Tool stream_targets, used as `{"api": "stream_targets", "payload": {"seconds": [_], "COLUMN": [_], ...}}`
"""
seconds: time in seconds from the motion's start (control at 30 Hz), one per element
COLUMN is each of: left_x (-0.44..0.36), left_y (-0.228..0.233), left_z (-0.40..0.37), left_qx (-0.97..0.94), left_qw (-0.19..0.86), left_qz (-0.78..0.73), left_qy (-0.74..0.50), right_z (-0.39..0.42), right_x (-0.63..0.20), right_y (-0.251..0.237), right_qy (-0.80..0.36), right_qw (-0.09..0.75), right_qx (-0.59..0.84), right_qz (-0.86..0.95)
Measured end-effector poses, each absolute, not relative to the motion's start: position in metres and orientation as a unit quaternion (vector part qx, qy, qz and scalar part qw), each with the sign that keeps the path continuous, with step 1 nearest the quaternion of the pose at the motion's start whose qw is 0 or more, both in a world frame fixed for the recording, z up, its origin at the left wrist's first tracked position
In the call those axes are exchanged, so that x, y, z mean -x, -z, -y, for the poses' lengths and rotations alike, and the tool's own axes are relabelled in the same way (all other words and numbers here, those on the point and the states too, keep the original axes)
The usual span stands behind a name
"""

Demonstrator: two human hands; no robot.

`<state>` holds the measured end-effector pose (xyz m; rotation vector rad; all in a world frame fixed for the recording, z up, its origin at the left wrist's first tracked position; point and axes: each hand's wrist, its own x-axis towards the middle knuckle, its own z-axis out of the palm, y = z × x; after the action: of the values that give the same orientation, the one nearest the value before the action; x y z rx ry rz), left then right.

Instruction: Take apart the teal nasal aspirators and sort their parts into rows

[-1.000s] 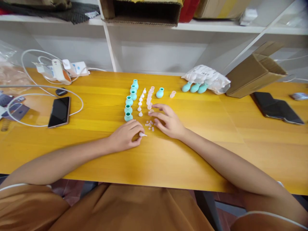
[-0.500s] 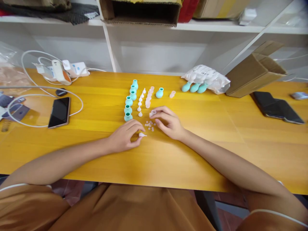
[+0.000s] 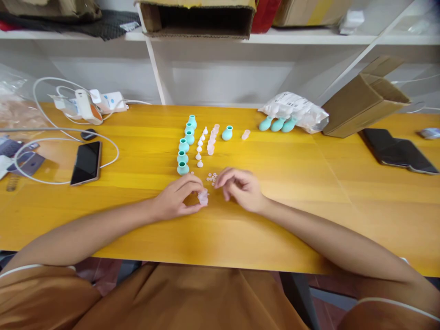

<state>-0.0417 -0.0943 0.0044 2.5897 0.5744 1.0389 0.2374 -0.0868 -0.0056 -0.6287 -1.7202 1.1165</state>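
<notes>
Between the thumb and fingers of my left hand (image 3: pixel 180 195) is a translucent pink tube piece (image 3: pixel 203 197), held just above the table. Whether the white pointed nozzle is still in that grip is hard to make out. My right hand (image 3: pixel 240 188) hovers beside a scatter of small clear rings (image 3: pixel 211 178), its fingers loosely curled, slightly blurred, with a gap between thumb and index. Beyond the hands stand a row of mint-green bulbs (image 3: pixel 183 145), a row of white pointed nozzles (image 3: pixel 199 149) and a row of pink tubes (image 3: pixel 211 149).
Apart from the rows are a single green bulb (image 3: pixel 227 133) and a pink tube (image 3: pixel 245 134). At the back right lie a plastic bag (image 3: pixel 295 110) with green bulbs and an open cardboard box (image 3: pixel 357 107). Phones (image 3: pixel 398 151) lie right; a cabled phone (image 3: pixel 86 162) lies left.
The pink tube has passed from my right hand into my left, where the white nozzle showed before. My right hand has drawn slightly down and its fingers have curled by the rings.
</notes>
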Motion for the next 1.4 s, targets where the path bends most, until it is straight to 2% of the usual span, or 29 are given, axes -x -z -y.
{"api": "stream_targets", "payload": {"seconds": [0.07, 0.13, 0.3, 0.43, 0.8, 1.17, 1.4], "left_x": [0.040, 0.038, 0.036, 0.038, 0.036, 0.035, 0.033], "left_y": [-0.004, -0.004, -0.003, -0.005, -0.008, -0.010, -0.004], "left_z": [0.094, 0.093, 0.092, 0.092, 0.089, 0.092, 0.091], "left_qx": [-0.896, -0.895, -0.897, -0.891, -0.876, -0.949, -0.956], "left_qw": [0.159, 0.174, 0.191, 0.205, 0.288, 0.137, 0.116], "left_qz": [-0.192, -0.182, -0.175, -0.188, -0.186, -0.160, -0.135], "left_qy": [-0.368, -0.368, -0.358, -0.358, -0.339, -0.234, -0.232], "right_z": [0.068, 0.047, 0.014, 0.014, 0.017, 0.016, 0.018], "right_x": [-0.252, -0.269, -0.296, -0.297, -0.292, -0.291, -0.293], "right_y": [0.009, 0.012, 0.012, 0.010, 0.012, 0.013, 0.013], "right_qy": [-0.362, -0.299, -0.290, -0.242, -0.255, -0.263, -0.289], "right_qw": [0.515, 0.454, 0.324, 0.263, 0.287, 0.295, 0.302], "right_qx": [0.324, 0.342, 0.300, 0.259, 0.263, 0.267, 0.286], "right_qz": [0.706, 0.767, 0.849, 0.897, 0.885, 0.879, 0.862]}}
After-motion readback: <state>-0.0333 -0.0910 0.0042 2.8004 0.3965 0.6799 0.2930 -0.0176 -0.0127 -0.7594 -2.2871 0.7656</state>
